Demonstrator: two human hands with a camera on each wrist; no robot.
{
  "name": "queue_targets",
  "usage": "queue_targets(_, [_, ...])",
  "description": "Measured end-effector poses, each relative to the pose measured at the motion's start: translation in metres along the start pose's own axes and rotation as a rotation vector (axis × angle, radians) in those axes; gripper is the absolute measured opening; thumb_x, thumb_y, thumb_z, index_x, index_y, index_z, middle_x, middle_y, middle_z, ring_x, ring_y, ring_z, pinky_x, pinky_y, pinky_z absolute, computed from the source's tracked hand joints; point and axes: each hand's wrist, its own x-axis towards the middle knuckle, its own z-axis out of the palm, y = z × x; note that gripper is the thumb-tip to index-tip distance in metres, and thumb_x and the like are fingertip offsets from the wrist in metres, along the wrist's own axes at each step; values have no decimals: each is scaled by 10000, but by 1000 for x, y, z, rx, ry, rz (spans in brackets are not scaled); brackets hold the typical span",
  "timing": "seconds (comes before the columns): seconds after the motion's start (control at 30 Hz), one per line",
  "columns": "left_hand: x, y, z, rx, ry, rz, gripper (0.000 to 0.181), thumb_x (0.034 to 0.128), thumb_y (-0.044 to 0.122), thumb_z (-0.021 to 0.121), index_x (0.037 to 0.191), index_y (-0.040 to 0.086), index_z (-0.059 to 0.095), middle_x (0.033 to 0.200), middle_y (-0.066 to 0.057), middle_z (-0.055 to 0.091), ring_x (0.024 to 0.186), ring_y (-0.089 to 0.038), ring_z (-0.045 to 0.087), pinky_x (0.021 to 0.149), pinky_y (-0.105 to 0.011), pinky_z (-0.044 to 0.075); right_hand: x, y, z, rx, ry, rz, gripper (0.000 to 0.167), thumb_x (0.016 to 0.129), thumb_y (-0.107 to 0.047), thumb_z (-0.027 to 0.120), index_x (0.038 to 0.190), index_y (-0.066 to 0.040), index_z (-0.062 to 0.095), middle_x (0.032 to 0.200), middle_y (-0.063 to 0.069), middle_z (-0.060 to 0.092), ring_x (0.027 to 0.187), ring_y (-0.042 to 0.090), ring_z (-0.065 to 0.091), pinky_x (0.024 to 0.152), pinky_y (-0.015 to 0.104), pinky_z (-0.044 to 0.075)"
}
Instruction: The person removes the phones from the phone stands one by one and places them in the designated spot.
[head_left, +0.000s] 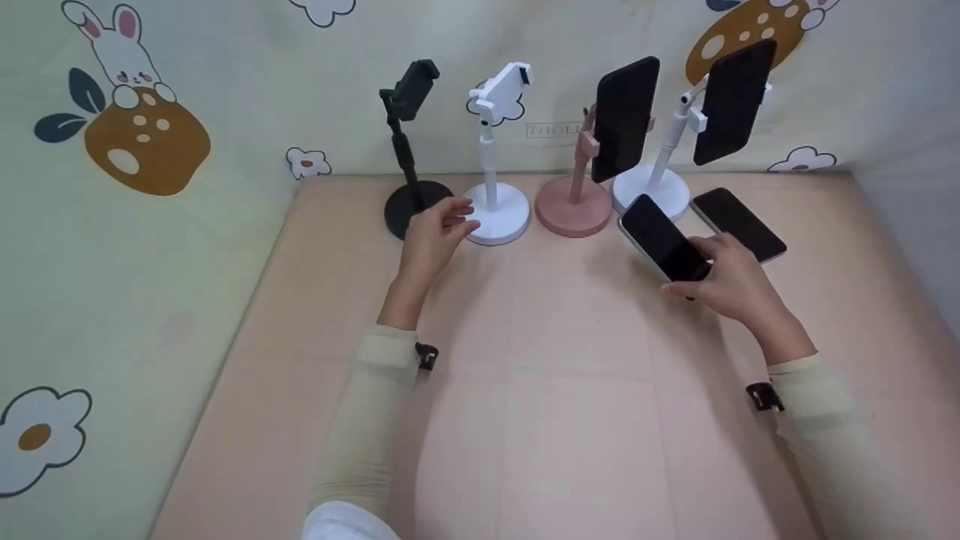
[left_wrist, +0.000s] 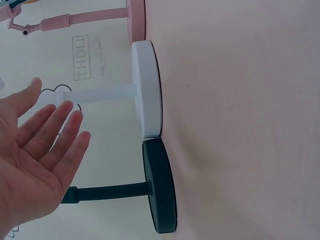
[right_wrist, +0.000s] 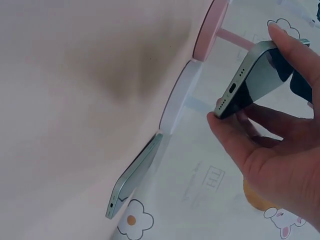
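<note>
My right hand [head_left: 731, 281] grips a dark-screened smartphone [head_left: 664, 238] by its edges, above the table in front of the right-hand white stand; the right wrist view shows the phone's [right_wrist: 245, 75] bottom edge with its port. My left hand [head_left: 433, 234], fingers loosely bent, holds nothing. It is nearest the black phone stand [head_left: 405, 154] and the white phone stand [head_left: 489, 154], whose clamps bear no phone. In the left wrist view the palm of the left hand [left_wrist: 42, 150] shows beside the white stand's pole; whether it touches is unclear.
A pink stand [head_left: 574, 206] and another white stand [head_left: 664, 161] each carry a phone, tilted upright. One more smartphone [head_left: 739, 223] lies flat at the right. Behind the row rises a printed cloth backdrop [head_left: 247, 90]. The pinkish table [head_left: 555, 420] extends toward me.
</note>
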Motion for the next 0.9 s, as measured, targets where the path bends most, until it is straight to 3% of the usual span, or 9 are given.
queue_targets(0.33, [-3,-2,0,9,3,-10,410,932,256,703,1314,131,624,1288,-42,684,1201,-162,635,1056,-272,514,3,21,-4,-75,-51,77,894,804,-341,816,1415,161,399,1325,403,417,1102,461,435,993,645,402])
queue_targets(0.63, [-6,-4,0,17,5,-3,403,938,245,698,1312,113,624,1273,-49,694,1211,-193,636,1081,-324,503,8,38,-8,-103,-61,121,866,791,-356,816,1343,202,449,1278,435,438,1064,463,424,981,650,392])
queue_targets(0.9, [-9,-6,-2,-21,0,12,409,932,251,708,1306,110,625,1295,-61,680,1214,-221,632,1085,-347,503,11,48,-8,-150,-30,155,725,758,-390,839,1139,170,582,1048,326,537,910,400,468,779,514,452])
